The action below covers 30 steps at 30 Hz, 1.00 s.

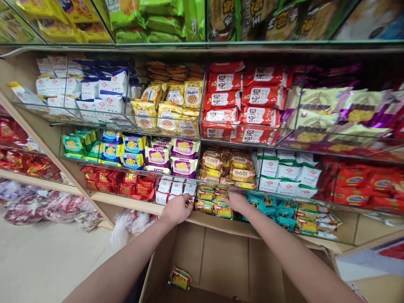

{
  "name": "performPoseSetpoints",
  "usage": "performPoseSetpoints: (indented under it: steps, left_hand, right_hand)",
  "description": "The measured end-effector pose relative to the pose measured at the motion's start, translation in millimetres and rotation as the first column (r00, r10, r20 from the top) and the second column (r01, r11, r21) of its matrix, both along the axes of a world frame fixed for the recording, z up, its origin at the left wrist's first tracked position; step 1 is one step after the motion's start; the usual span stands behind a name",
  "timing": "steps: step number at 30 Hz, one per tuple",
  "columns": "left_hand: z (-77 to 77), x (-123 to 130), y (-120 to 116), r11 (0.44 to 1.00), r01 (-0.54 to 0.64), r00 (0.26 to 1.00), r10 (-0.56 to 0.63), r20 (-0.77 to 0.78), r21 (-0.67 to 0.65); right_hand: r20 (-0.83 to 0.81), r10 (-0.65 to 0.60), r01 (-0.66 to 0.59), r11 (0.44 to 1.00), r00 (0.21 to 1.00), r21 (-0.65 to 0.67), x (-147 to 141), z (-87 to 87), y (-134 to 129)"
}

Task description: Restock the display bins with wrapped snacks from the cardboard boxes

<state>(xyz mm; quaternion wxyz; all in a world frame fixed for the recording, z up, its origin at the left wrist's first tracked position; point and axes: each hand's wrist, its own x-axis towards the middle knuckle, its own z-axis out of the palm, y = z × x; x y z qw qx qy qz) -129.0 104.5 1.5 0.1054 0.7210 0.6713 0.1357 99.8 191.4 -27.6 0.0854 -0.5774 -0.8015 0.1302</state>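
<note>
My left hand (178,209) is at the front edge of the lowest shelf bin, its fingers curled in beside small orange-and-green snack packets (205,201). Whether something is inside those fingers is hidden. From the other side my right hand (239,202) reaches into the same bin, its fingertips at the right edge of these packets and mostly out of sight. Below both arms stands an open cardboard box (221,261). One similar snack packet (180,277) lies inside it, toward the left.
White-and-red packets (175,187) fill the bin left of my hands, teal packets (268,206) the one to the right. Clear dividers and shelf fronts separate the rows. Brown-gold packets (213,162) sit just above. Plastic bags of goods (47,206) lie on the floor at left.
</note>
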Motion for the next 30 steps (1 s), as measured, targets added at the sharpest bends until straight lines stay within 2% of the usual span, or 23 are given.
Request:
performPoseSetpoints:
  steps: [3,5,6,7,8,9,11,13,15,17,20,24,27,30]
  left_hand:
    - [3.9,6,-29,0.988,0.144,0.989,-0.143,-0.024,0.062]
    - [-7.4,12,-58,0.943,0.332,0.942,-0.330,-0.056,0.023]
    - [-17.8,16,-72,0.863,0.503,0.859,-0.505,-0.086,-0.048]
    - [-30.6,20,-85,0.782,0.609,0.779,-0.621,-0.086,-0.129]
    - [-44.9,25,-95,0.740,0.628,0.748,-0.659,-0.076,-0.240]
    - [-59.9,29,-102,0.746,0.563,0.777,-0.625,-0.080,-0.356]
    - [-88.7,37,-106,0.782,0.426,0.835,-0.533,-0.135,-0.455]
    - [-112.9,42,-102,0.803,0.292,0.877,-0.441,-0.189,-0.520]
    - [-130.2,44,-97,0.789,0.206,0.899,-0.387,-0.207,-0.579]
    - [-139.5,42,-96,0.781,0.160,0.916,-0.346,-0.204,-0.604]
    - [-137.9,34,-98,0.797,0.110,0.946,-0.267,-0.184,-0.595]
    - [-114.7,25,-97,0.810,0.151,0.980,-0.199,-0.022,-0.566]
    - [-94.5,32,-94,0.802,0.253,0.965,-0.171,0.197,-0.542]
    - [-78.3,58,-92,0.773,0.399,0.874,-0.158,0.460,-0.493]
  right_hand:
    - [-0.045,0.087,-0.082,0.992,0.995,0.093,16,16.2,-45]
    - [-0.115,0.154,-0.131,0.974,0.981,0.185,32,22.7,-88]
    - [-0.163,0.188,-0.145,0.958,0.969,0.247,41,23.4,-111]
    - [-0.208,0.220,-0.150,0.940,0.953,0.305,50,22.0,-135]
    - [-0.244,0.234,-0.142,0.929,0.941,0.343,59,18.4,-158]
    - [-0.272,0.234,-0.129,0.926,0.933,0.355,68,12.6,-178]
    - [-0.308,0.192,-0.093,0.947,0.932,0.308,83,-4.5,-212]
    - [-0.345,0.112,-0.035,0.974,0.932,0.224,95,-27.2,-233]
    - [-0.389,0.002,0.057,0.988,0.921,0.140,103,-52.1,-246]
    - [-0.438,-0.121,0.165,0.984,0.891,0.062,107,-75.8,-254]
    - [-0.509,-0.252,0.276,0.961,0.823,-0.029,107,-104.2,-263]
    - [-0.583,-0.255,0.293,0.956,0.771,-0.031,103,-123.0,-266]
    - [-0.633,-0.253,0.279,0.958,0.732,-0.060,97,-116.4,-261]
    - [-0.724,-0.324,0.217,0.946,0.608,-0.241,86,-91.7,-253]
